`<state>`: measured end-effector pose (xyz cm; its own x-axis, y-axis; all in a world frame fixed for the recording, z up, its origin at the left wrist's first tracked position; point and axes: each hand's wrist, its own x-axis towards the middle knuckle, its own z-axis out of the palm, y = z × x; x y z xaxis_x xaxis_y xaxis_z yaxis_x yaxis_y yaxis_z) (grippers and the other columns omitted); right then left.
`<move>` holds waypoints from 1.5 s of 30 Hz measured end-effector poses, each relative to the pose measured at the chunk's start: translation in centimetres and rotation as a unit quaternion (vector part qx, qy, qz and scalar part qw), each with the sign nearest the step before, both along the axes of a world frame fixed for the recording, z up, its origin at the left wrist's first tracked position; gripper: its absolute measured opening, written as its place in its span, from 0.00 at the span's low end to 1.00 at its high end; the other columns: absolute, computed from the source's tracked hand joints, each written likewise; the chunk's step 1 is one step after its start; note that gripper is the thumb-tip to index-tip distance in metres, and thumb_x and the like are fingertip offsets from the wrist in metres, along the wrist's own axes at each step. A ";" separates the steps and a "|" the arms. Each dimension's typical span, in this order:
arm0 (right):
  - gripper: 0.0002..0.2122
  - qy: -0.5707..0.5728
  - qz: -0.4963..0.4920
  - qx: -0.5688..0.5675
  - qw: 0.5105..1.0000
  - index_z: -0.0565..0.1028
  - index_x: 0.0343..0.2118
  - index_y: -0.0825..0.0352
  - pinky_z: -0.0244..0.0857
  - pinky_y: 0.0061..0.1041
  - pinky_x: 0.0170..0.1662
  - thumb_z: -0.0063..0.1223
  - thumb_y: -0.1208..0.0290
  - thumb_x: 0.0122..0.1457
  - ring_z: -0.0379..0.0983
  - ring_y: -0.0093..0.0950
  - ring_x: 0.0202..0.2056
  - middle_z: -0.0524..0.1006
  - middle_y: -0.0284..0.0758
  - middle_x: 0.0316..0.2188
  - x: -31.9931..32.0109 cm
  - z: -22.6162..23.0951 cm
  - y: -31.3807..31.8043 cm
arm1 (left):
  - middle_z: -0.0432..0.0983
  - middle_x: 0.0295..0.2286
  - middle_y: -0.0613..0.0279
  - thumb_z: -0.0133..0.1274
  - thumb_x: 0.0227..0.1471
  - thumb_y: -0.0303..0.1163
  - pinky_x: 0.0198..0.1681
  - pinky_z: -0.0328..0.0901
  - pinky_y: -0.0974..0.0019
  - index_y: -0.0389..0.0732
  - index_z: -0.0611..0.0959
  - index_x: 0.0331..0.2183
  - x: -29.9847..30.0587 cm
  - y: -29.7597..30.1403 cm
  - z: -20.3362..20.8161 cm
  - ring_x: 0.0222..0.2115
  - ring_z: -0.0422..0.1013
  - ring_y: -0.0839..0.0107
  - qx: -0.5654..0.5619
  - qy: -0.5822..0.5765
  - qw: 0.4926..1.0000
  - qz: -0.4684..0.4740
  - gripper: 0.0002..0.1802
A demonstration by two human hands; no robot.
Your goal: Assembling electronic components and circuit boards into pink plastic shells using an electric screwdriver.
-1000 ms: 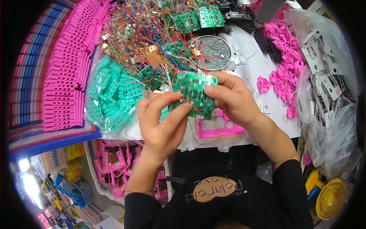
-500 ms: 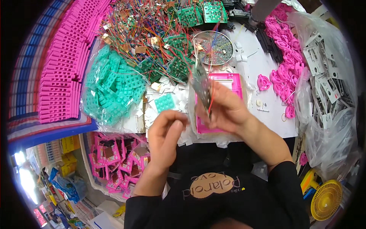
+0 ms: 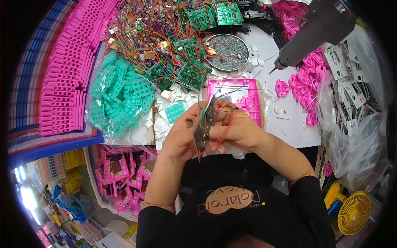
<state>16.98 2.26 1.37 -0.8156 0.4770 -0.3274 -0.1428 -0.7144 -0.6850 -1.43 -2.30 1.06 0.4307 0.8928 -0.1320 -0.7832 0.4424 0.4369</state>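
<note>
A circuit board (image 3: 204, 130) with red, yellow and dark wires stands nearly edge-on between my hands, in front of a pink plastic casing (image 3: 257, 111). My left hand (image 3: 178, 138) grips it from the left, fingers behind it. From the other side my right hand (image 3: 244, 133) closes on the board and its wires, the thumb against its face. Some fingers are hidden by the board. The casing lies open side up on the table, partly covered by my right hand. Left of the board, a green rubber keypad (image 3: 175, 112) lies among white paper pieces.
An electric screwdriver (image 3: 310, 39) hangs at upper right, near pink rings (image 3: 308, 84). A round dish of screws (image 3: 227, 58) stands behind the casing. Wired green boards (image 3: 192, 49) pile up at the back; bagged green keypads (image 3: 120, 97) lie left, bagged grey parts (image 3: 351, 91) right.
The board has come lower and a little left, nearer my body. My left hand, free before, now grips it too. The screwdriver has swung further into view at upper right.
</note>
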 end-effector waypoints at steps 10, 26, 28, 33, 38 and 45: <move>0.20 -0.100 -0.090 0.151 0.979 0.72 0.54 0.71 0.71 0.17 0.41 0.59 0.75 0.59 0.77 0.23 0.36 0.79 0.35 0.44 4.4 1.6 0.8 | 0.70 0.37 0.63 0.55 0.54 0.15 0.50 0.64 0.66 0.39 0.70 0.40 -0.7 -0.7 3.1 0.41 0.69 0.73 0.197 0.303 0.902 0.236 0.14; 0.13 0.014 -0.154 0.210 0.966 0.75 0.41 0.69 0.68 0.17 0.38 0.66 0.74 0.56 0.72 0.15 0.34 0.76 0.27 0.33 1.8 2.7 0.4 | 0.68 0.54 0.51 0.59 0.50 0.23 0.63 0.54 0.57 0.32 0.66 0.59 -3.9 -4.0 1.6 0.55 0.64 0.61 0.284 0.560 0.703 0.335 0.36; 0.12 0.019 -0.134 0.168 0.976 0.75 0.40 0.68 0.68 0.17 0.38 0.66 0.74 0.57 0.72 0.15 0.34 0.76 0.27 0.33 1.3 2.8 0.3 | 0.72 0.52 0.54 0.58 0.53 0.21 0.60 0.59 0.60 0.31 0.72 0.55 0.4 -4.4 2.7 0.55 0.67 0.65 0.140 0.424 0.865 0.229 0.27; 0.08 0.032 -0.181 0.081 0.980 0.74 0.37 0.66 0.66 0.18 0.29 0.62 0.71 0.61 0.73 0.17 0.31 0.78 0.30 0.32 1.5 2.5 0.0 | 0.79 0.38 0.54 0.53 0.61 0.24 0.44 0.71 0.62 0.32 0.74 0.50 1.2 -3.8 0.7 0.37 0.75 0.67 0.107 0.311 0.911 0.249 0.16; 0.06 0.129 -0.239 -0.046 0.961 0.75 0.36 0.65 0.58 0.15 0.22 0.58 0.68 0.63 0.71 0.15 0.27 0.78 0.32 0.31 0.9 1.0 -0.4 | 0.77 0.33 0.55 0.53 0.62 0.29 0.36 0.72 0.63 0.33 0.74 0.48 1.2 -3.8 0.3 0.33 0.75 0.66 0.070 0.291 0.923 0.243 0.15; 0.09 0.019 -0.165 0.023 0.986 0.77 0.40 0.68 0.52 0.12 0.20 0.61 0.70 0.61 0.63 0.11 0.17 0.74 0.25 0.20 0.1 1.9 0.8 | 0.78 0.33 0.54 0.52 0.62 0.28 0.33 0.72 0.65 0.33 0.75 0.46 1.5 -4.2 0.6 0.33 0.75 0.65 0.073 0.344 0.910 0.218 0.13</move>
